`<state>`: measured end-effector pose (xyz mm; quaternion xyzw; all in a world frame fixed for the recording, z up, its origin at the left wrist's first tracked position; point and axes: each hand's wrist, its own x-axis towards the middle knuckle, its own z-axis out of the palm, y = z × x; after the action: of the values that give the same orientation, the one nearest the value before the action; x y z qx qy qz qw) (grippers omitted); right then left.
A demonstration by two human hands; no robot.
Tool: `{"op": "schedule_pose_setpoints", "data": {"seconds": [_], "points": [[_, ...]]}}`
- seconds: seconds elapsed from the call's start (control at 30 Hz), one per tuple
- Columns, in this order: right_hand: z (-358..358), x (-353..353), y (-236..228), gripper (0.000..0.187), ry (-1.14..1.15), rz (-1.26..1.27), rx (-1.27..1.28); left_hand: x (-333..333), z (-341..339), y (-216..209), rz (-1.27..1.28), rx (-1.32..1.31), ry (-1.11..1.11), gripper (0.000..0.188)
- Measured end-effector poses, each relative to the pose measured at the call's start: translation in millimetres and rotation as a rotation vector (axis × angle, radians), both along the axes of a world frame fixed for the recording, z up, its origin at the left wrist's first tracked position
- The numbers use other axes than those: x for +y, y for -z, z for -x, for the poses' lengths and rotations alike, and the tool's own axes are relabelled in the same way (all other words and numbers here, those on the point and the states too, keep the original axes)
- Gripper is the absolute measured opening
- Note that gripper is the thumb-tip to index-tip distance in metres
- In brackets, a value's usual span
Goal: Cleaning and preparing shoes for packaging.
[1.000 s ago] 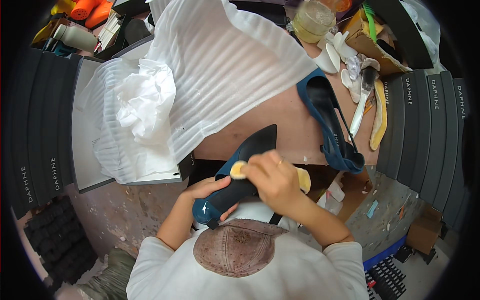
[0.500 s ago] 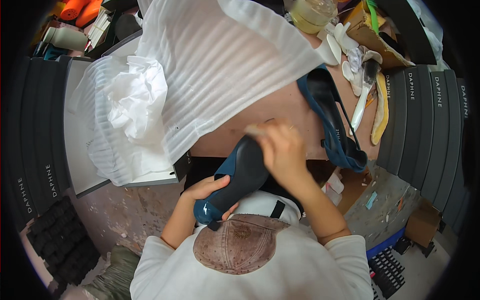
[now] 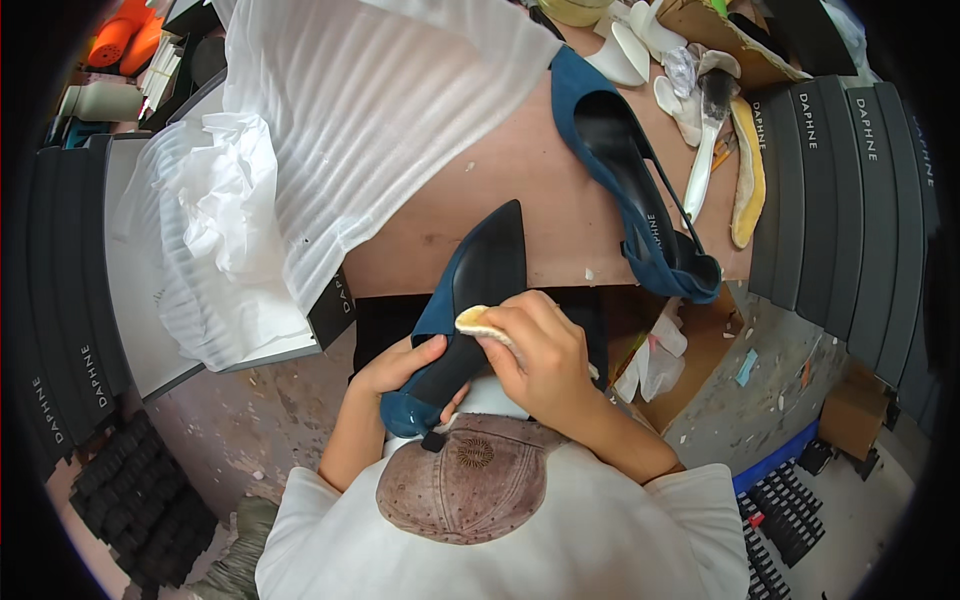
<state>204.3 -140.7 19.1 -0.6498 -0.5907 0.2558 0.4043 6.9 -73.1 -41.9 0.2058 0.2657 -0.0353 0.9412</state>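
Left hand (image 3: 400, 366): fingers closed round the rear half of the blue shoe (image 3: 483, 265).
Right hand (image 3: 548, 345): fingers pinched shut on a cream pad (image 3: 484, 322), at the dark sole.
Blue shoe: sole up, toe pointing away, over the near edge of the bench (image 3: 565, 255).
Second shoe (image 3: 632, 180): on bench, insole showing.

There are 2 hands: 1 bare left hand (image 3: 398, 366) and 1 bare right hand (image 3: 545, 352). Dark-blue pointed-toe shoes (image 3: 490, 265) number 2. Visible too are 1 soft yellow-and-white pad (image 3: 480, 321), 1 long curved yellow-and-white strip (image 3: 745, 175), 1 white-handled brush with dark bristles (image 3: 703, 165), 1 open dark-grey shoebox with white interior (image 3: 125, 300), 1 crumpled white paper wad (image 3: 230, 210) and at least 1 white ribbed foam sheet (image 3: 380, 110). Closed dark-grey boxes (image 3: 825, 200) total at least 6, and pale capped bottles (image 3: 103, 101) 1.
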Motion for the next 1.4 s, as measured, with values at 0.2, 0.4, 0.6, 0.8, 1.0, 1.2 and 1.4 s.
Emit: {"op": "schedule_pose_setpoints", "data": {"seconds": [0.2, 0.4, 0.6, 0.8, 1.0, 1.2, 1.4], "points": [[-20, -17, 1, 0.014, 0.110, 0.094, -0.019, -9, -10, -3, 0.012, 0.026, -0.043, 0.056], [-31, -30, 9, 0.014, 0.129, 0.238, -0.168, -13, -23, -5, -0.153, 0.031, -0.020, 0.058], [7, -23, 3, 0.026, -0.194, -0.183, -0.065, -14, -46, -20, -0.153, 0.258, -0.198, 0.053], [6, -30, 3, 0.028, -0.153, -0.211, -0.052, -17, -31, 10, 0.108, -0.096, -0.193, 0.047], [-1, -27, 0, 0.022, -0.191, -0.231, -0.023, -18, -49, -13, 0.151, 0.049, -0.352, 0.042], [-2, -24, -4, 0.024, -0.191, -0.247, -0.025, -22, -70, -39, 0.053, 0.296, -0.460, 0.046], [-6, -20, -4, 0.027, -0.120, -0.295, -0.033, -15, -71, -39, 0.218, -0.065, -0.373, 0.044]]}}
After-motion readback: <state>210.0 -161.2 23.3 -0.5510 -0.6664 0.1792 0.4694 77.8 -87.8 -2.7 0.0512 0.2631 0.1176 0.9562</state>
